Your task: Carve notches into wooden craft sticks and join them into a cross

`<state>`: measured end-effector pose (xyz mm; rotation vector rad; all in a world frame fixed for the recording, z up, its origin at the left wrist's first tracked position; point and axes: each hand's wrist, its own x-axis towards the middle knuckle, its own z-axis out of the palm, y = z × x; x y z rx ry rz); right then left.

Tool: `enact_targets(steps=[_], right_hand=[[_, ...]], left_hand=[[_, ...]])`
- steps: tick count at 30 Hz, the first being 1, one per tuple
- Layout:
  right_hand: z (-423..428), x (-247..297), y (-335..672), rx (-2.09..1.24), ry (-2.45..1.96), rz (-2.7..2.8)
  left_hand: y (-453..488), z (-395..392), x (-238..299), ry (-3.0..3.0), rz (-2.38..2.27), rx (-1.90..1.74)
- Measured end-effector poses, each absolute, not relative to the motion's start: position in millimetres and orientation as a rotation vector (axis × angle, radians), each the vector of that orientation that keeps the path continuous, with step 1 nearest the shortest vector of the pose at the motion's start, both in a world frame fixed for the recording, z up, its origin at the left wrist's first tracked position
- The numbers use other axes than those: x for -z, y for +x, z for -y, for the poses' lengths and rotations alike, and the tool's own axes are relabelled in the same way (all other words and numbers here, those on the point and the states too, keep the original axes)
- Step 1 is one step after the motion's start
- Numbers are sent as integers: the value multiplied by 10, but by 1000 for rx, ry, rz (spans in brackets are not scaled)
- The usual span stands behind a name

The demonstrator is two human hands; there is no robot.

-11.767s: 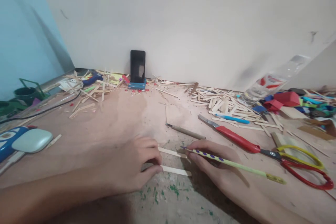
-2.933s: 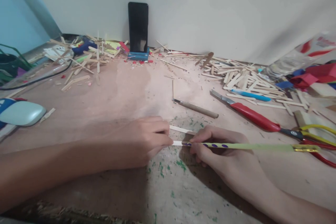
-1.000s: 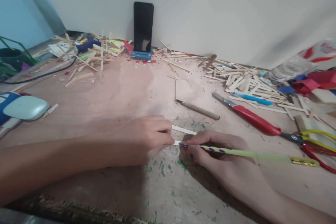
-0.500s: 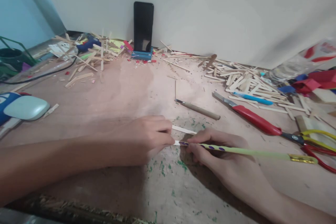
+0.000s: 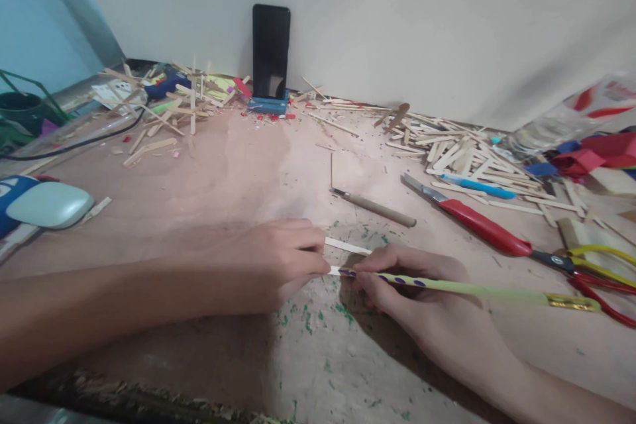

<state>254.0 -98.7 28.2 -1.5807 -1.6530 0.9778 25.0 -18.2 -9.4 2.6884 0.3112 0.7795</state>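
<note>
My left hand (image 5: 283, 258) is closed with its fingers bent, pressing on a pale wooden stick (image 5: 334, 271) at the middle of the table. A second thin pale stick (image 5: 346, 246) runs from its fingers towards my right hand. In my right hand (image 5: 432, 291) a light green pencil (image 5: 477, 288) with purple spots and a gold-banded end is pinched near its tip. The dark pencil point meets the lower stick just beside my left fingertips. Much of both sticks is hidden under the hands.
Beyond the hands lies a thin wooden-handled carving tool (image 5: 380, 207). To the right are a red-handled blade (image 5: 487, 228), yellow-and-red scissors handles (image 5: 601, 255), a blue pen (image 5: 477, 186) and piled sticks (image 5: 462, 152). A phone (image 5: 271, 53) stands at the back; a pale rounded device (image 5: 52, 204) is left.
</note>
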Motion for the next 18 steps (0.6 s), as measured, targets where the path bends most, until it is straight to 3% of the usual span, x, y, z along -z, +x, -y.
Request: enact_targets(steps=[18], right_hand=[[994, -239, 2572, -1022, -1632, 1601]], left_hand=[[246, 178, 89, 2689, -312, -779]])
